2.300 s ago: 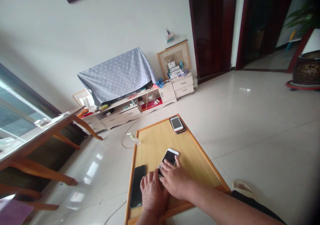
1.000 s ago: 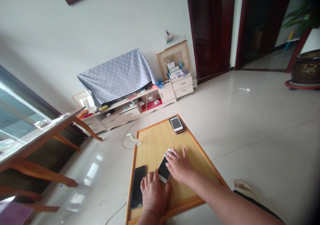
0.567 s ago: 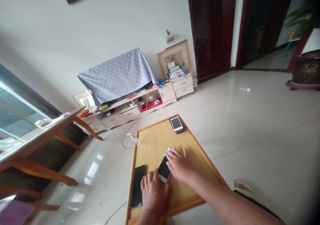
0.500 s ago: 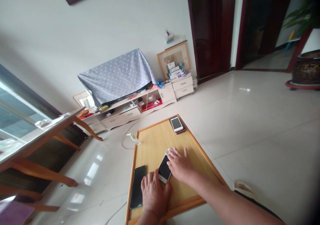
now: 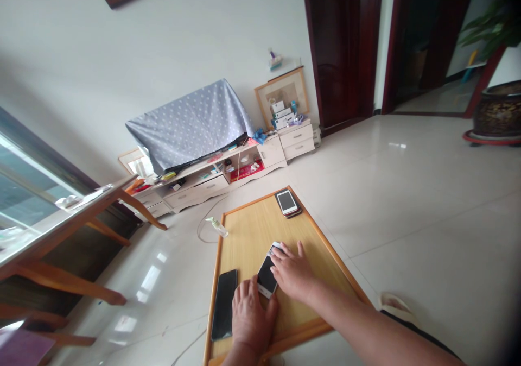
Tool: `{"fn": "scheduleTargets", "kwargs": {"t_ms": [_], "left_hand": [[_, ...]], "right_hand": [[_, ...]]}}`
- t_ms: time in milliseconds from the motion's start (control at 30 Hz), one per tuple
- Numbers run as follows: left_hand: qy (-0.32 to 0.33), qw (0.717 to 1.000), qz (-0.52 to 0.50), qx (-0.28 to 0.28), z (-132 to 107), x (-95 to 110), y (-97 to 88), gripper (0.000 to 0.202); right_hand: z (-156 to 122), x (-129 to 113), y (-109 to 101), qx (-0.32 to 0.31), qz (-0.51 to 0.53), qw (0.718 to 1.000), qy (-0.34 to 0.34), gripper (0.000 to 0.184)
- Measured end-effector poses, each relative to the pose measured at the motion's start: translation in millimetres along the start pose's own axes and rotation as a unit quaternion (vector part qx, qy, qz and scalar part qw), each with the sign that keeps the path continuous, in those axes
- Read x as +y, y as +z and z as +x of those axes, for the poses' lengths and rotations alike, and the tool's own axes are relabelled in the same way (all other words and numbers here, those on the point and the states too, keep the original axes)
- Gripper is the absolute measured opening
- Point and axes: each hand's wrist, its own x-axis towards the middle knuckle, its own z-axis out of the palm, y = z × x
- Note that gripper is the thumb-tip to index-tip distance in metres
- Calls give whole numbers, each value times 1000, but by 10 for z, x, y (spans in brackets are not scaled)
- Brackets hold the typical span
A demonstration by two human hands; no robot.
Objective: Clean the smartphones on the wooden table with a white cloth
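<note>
A white-framed phone (image 5: 266, 278) with a dark screen lies on a low wooden table (image 5: 252, 235). My right hand (image 5: 293, 271) lies on the phone's far end, fingers spread flat. My left hand (image 5: 251, 317) rests palm down at the phone's near end, its fingers stretched out and touching the lower edge. A black phone (image 5: 223, 303) lies just left of my left hand. At the table's far corner lie two stacked phones (image 5: 288, 202), the top one white.
A small clear bottle (image 5: 216, 226) sits at the table's far left corner, with a cable on the tiled floor behind it. A cloth-covered TV (image 5: 191, 124) stands on a white cabinet. A wooden table (image 5: 65, 219) stands left, a slipper (image 5: 393, 303) right.
My right hand slid from the phone's near end up to its far end, uncovering the screen. Since half a second ago almost nothing has moved.
</note>
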Motion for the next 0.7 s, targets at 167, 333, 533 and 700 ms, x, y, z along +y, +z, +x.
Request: {"fn": "scheduleTargets", "kwargs": {"t_ms": [167,333,533,700], "left_hand": [[-3,1000,-3,-4,12,16,-22,58],[5,1000,-4,-5,17,-8,-3,58],[-1,1000,-2,2,8,-6,10,60],[4,1000,-7,0,12,-6,8,56]], "right_hand": [[-176,-184,53,-18,15,998,-62,52],[-196,-172,-4,-28,27,996,-81,49],[-50,15,-63,-11,10,1000,-3,50],[-185,-124,-6,-44,33,995,-80,60]]}}
